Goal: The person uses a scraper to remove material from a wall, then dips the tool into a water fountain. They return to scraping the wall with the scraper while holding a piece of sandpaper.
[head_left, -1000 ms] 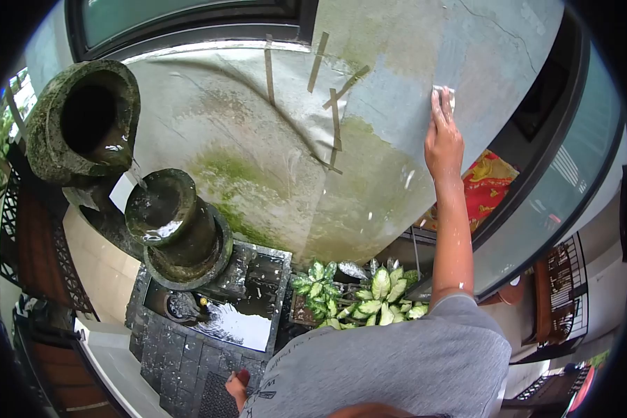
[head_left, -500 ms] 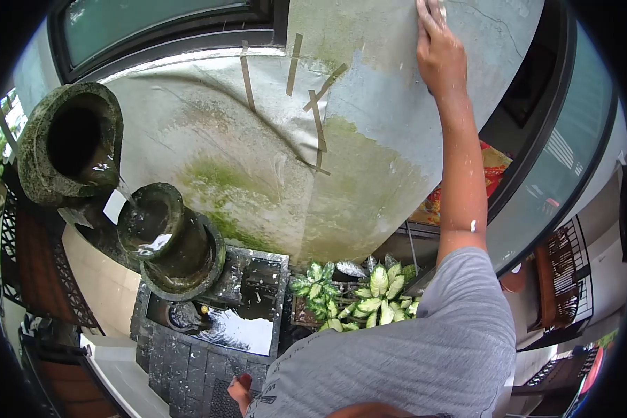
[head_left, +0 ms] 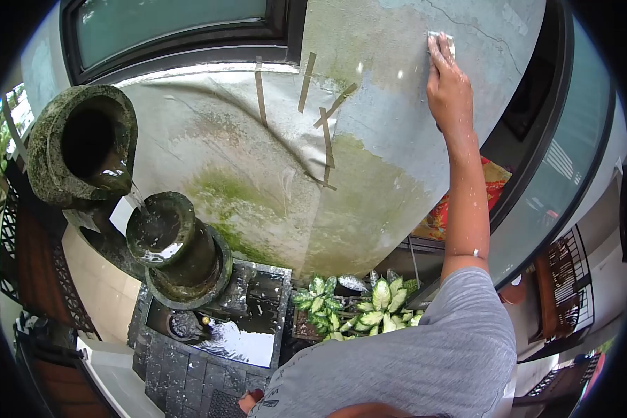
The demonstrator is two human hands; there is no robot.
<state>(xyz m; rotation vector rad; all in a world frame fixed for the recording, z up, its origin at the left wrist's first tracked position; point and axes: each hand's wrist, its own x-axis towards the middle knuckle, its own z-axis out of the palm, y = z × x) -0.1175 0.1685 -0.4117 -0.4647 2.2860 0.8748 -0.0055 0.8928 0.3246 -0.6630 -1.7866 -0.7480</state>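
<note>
My right hand [head_left: 450, 90] reaches up along the weathered wall [head_left: 397, 90], its fingers pressing a thin whitish square piece [head_left: 442, 43] flat against the surface. That piece looks like folded sandpaper, but its kind is not clear. White specks dot the fingers and forearm. Around the hand the paint is pale blue and patchy, with a crack [head_left: 477, 28] above it. At the bottom edge, beside the grey shirt, a small bit of skin [head_left: 246, 403] appears to be my left hand; its fingers are mostly hidden.
On the left stand a stone spout [head_left: 45, 150] and a lower stone basin [head_left: 223, 268] with running water, above a pool [head_left: 240, 345]. Variegated plants [head_left: 383, 303] grow at the wall's foot. Tape strips [head_left: 327, 139] hold a sheet below a dark-framed window [head_left: 296, 31]. An open glass pane [head_left: 557, 174] stands right.
My right hand has moved down the wall, and the whitish piece under its fingers now shows. The view has shifted slightly. The bit of skin at the bottom is more covered by the shirt.
</note>
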